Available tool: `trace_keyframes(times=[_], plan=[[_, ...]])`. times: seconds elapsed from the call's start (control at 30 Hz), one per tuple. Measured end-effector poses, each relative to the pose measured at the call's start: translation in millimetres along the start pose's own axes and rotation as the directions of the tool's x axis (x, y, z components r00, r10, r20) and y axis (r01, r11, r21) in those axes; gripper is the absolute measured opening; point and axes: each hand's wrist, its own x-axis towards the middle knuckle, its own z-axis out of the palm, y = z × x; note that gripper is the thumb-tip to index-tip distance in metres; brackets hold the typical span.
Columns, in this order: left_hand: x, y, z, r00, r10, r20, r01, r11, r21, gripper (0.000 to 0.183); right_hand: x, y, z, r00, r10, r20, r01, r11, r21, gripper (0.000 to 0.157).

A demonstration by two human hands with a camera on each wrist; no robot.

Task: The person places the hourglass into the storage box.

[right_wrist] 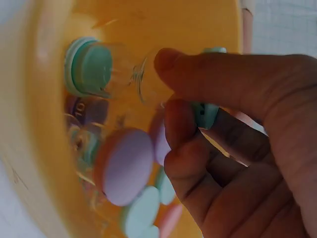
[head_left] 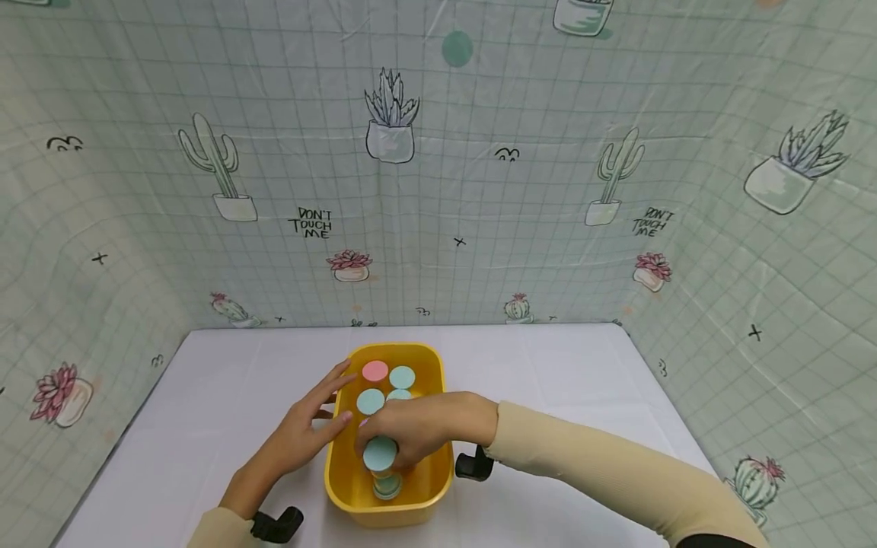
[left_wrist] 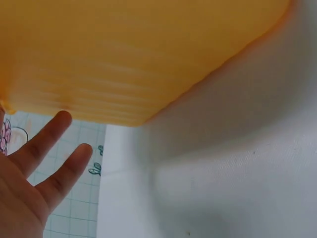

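A yellow bin (head_left: 390,519) stands on the white table with several sand timers in it. My right hand (head_left: 425,426) reaches into its near half and grips a teal-capped sand timer (head_left: 380,454) near the top. That timer is upright; its clear glass waist and teal lower cap (right_wrist: 91,67) show in the right wrist view. Whether its base touches the bin's floor I cannot tell. My left hand (head_left: 304,430) is at the bin's left side, thumb at the rim, fingers spread and fairly straight. In the left wrist view two fingers (left_wrist: 59,173) extend beside the bin's outer wall.
Towards the bin's far end are a pink cap (head_left: 374,371) and teal caps (head_left: 402,377) of other timers. A purple-capped timer (right_wrist: 130,166) sits close to the gripped one. Patterned cloth (head_left: 445,190) rises behind the table (head_left: 548,380) and along both sides.
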Motion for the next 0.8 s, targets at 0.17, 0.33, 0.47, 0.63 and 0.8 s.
trace_keyframes(times=[0.17,0.33,0.47,0.63,0.8], plan=[[3.5,-0.3,-0.9,1.0,-0.003,0.025,0.004,1.0,-0.017,0.054,7,5,4.4,1.0,-0.023,0.012,0.023,0.999,-0.037,0.036],[4.2,-0.7,-1.6,0.999,-0.008,0.039,0.009,1.0,-0.021,0.054,10,4,7.2,0.999,-0.015,0.038,0.018,0.998,-0.063,0.039],[3.5,0.9,-1.5,0.998,-0.023,0.054,0.024,0.999,-0.026,0.054,11,2,8.9,0.998,0.02,0.065,-0.015,0.996,-0.084,0.041],[2.3,4.1,-2.2,0.997,-0.048,0.063,0.05,0.999,-0.016,0.055,13,0,12.0,0.996,0.036,0.077,-0.026,0.992,-0.126,0.043],[0.1,4.9,-2.4,0.996,-0.053,0.069,0.054,0.998,-0.013,0.054,16,-2,17.3,0.997,0.031,0.075,-0.015,0.98,-0.2,0.043]])
